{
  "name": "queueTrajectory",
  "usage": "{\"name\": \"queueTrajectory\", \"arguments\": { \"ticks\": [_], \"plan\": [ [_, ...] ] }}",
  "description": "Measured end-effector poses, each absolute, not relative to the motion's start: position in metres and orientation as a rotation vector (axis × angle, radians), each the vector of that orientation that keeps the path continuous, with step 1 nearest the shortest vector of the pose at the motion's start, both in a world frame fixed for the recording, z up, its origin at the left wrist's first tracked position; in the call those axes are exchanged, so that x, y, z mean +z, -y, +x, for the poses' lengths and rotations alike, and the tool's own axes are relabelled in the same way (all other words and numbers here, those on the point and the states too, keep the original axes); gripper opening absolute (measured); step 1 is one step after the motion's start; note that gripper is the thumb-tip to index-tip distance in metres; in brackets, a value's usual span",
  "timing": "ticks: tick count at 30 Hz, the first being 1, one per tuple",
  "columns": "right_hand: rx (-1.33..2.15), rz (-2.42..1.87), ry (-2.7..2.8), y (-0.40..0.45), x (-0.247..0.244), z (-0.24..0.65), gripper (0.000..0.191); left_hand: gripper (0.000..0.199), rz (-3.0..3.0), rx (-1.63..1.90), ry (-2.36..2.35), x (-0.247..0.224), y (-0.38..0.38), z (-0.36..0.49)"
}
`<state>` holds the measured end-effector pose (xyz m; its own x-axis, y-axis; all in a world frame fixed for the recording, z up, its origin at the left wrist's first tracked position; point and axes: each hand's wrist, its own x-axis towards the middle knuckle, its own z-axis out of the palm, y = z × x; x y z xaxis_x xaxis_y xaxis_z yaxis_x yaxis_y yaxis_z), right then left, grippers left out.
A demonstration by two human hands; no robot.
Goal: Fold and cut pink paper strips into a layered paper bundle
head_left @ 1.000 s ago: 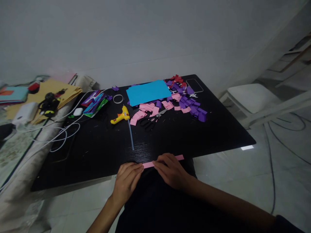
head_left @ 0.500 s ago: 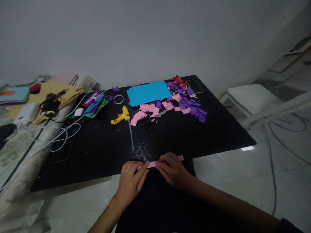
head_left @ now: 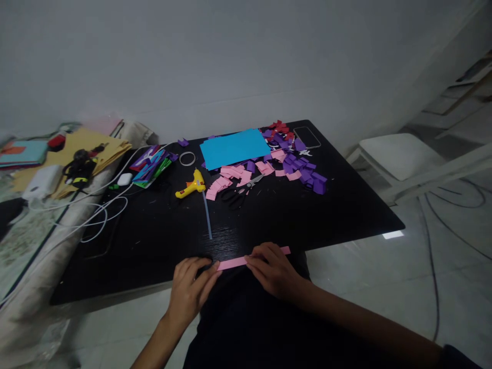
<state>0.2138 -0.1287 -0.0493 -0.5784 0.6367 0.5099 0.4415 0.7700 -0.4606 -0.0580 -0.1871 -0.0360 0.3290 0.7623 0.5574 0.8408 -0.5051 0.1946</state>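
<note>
A narrow pink paper strip (head_left: 232, 263) lies along the front edge of the black table (head_left: 169, 220). My left hand (head_left: 191, 283) pinches its left end between thumb and fingers. Near its middle, my right hand (head_left: 272, 269) grips the strip, and a short pink end sticks out to the right past the knuckles. Beyond my hands are a yellow glue gun (head_left: 192, 185) with a translucent stick, black-handled scissors (head_left: 239, 192), folded pink pieces (head_left: 219, 185), purple pieces (head_left: 307, 171) and blue sheets (head_left: 235, 148).
A tape ring (head_left: 187, 159), a white case (head_left: 124, 179) and coloured paper bundles (head_left: 151, 166) sit at the left, with white cables (head_left: 100, 221) trailing around them. A phone-like frame (head_left: 307, 137) lies at the back right. A white chair (head_left: 402, 154) stands right of the table.
My left hand has slid left along the pink strip, and more of the strip shows between my hands. My right hand has stayed in place.
</note>
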Motion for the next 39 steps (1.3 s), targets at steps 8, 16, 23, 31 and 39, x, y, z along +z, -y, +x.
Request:
{"name": "queueTrajectory", "arguments": {
  "ticks": [8,16,23,31,39],
  "plan": [
    [0.366,-0.752,2.250,0.130,-0.042,0.204,0.021,0.031,-2.514,-1.011,1.511,-0.036,0.188,-0.041],
    [0.378,-0.731,2.300,0.128,-0.040,0.197,0.018,0.027,-2.598,-0.995,1.463,-0.039,0.183,-0.034],
    [0.351,-0.713,2.265,0.123,-0.049,0.235,0.020,0.026,-2.564,-1.003,1.468,-0.032,0.186,-0.044],
    [0.411,-0.682,2.278,0.122,-0.044,0.223,0.021,0.025,-2.672,-1.069,1.438,-0.031,0.177,-0.017],
    [0.379,-0.672,2.293,0.121,-0.047,0.224,0.021,0.026,-2.617,-1.141,1.495,-0.038,0.176,-0.007]
  ]
}}
